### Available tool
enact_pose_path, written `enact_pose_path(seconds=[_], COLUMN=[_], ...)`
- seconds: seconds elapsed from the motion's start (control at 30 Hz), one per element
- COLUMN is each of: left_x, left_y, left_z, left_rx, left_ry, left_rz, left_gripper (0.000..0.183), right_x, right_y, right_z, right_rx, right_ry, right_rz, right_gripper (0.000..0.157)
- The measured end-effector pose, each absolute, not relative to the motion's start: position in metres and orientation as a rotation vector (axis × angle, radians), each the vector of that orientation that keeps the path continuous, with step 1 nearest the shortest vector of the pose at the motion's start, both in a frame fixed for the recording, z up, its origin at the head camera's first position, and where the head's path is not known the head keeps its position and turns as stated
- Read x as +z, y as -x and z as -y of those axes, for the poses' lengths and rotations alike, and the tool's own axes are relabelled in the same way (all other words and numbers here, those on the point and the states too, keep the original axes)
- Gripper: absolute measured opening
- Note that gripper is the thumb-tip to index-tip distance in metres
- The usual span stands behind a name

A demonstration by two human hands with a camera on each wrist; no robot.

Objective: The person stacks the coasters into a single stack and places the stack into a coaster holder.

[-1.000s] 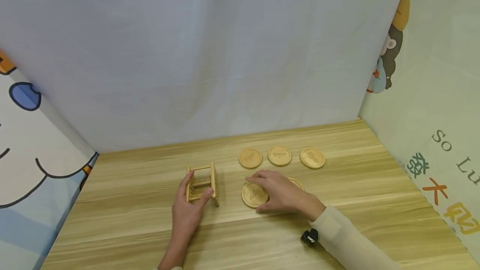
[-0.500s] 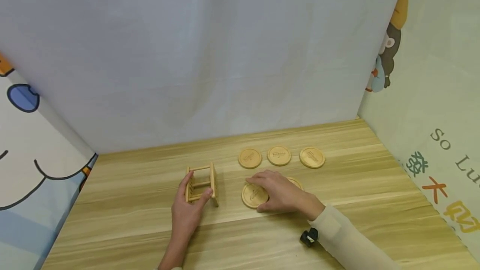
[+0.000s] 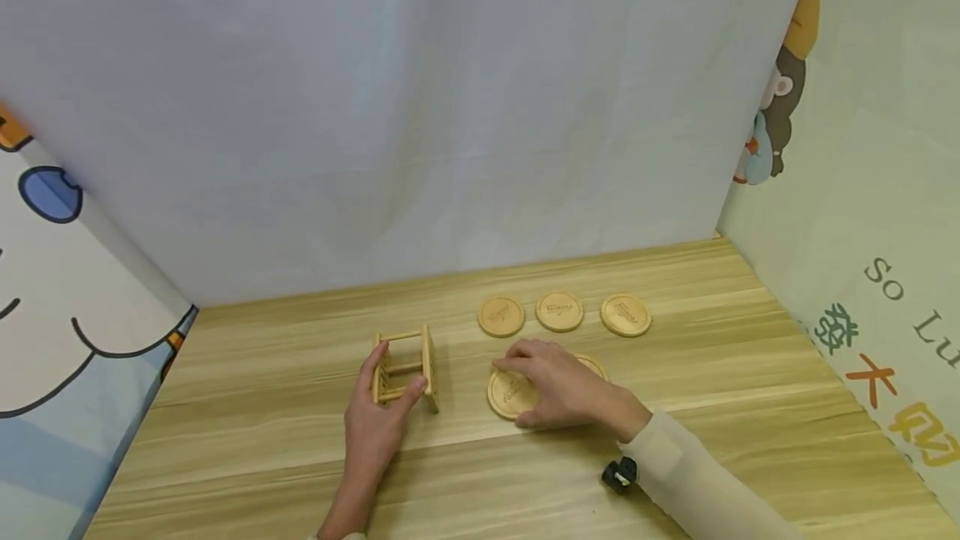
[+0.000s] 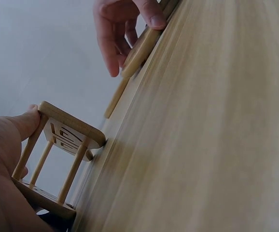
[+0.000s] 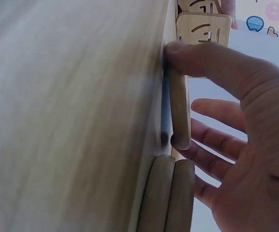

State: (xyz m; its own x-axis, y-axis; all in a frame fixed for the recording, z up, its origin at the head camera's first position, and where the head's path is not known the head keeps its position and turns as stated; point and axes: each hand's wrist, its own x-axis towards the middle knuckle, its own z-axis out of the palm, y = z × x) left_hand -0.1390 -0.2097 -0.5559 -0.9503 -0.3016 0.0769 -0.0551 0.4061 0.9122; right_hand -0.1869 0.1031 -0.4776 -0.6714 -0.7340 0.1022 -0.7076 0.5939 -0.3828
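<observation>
In the head view my left hand (image 3: pixel 377 432) grips a small wooden rack (image 3: pixel 405 370) standing on the table, with its thumb and fingers on opposite sides. The rack has two slotted side panels joined by round rods. To the right, my right hand (image 3: pixel 562 386) pinches a round wooden coaster (image 3: pixel 510 394) with engraved writing between thumb and fingers. The right wrist view shows this coaster (image 5: pixel 180 108) slightly raised off the tabletop. Beneath the right palm lie two stacked coasters (image 5: pixel 179 198), mostly hidden from above by the hand.
Behind the right hand, three more coasters lie in a row: a left one (image 3: pixel 501 317), a middle one (image 3: pixel 559 312) and a right one (image 3: pixel 626 315). A small black object (image 3: pixel 619 474) is by the right cuff. Fabric walls (image 3: pixel 450 148) border the wood-grain table (image 3: pixel 247 432).
The coaster in my right hand has shifted very slightly to the right. The left hand and the rack look unmoved.
</observation>
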Motion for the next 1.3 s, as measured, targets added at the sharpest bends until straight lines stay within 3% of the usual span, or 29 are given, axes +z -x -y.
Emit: enact_pose_path(seconds=[0.33,0.57,0.83,1.3], left_x=[-0.523,-0.544,-0.519,-0.527], left_y=[0.125,0.135,0.124,0.127], left_z=[0.196,0.204,0.194,0.196], left_rx=[-1.571,-1.563,-1.557,-1.568], left_ry=[-0.286,-0.323,-0.285,-0.304], left_rz=[2.389,2.412,2.384,2.388], left_gripper=[0.086,0.089,0.086,0.087], right_x=[-0.476,-0.473,-0.469,-0.464], right_y=[0.186,0.186,0.185,0.182], right_z=[-0.104,-0.104,-0.108,-0.116], right_rx=[-0.645,-0.658,-0.675,-0.724], right_ry=[1.27,1.274,1.285,1.286], right_rz=[-2.758,-2.773,-2.798,-2.825], right_gripper=[0.08,0.08,0.08,0.078])
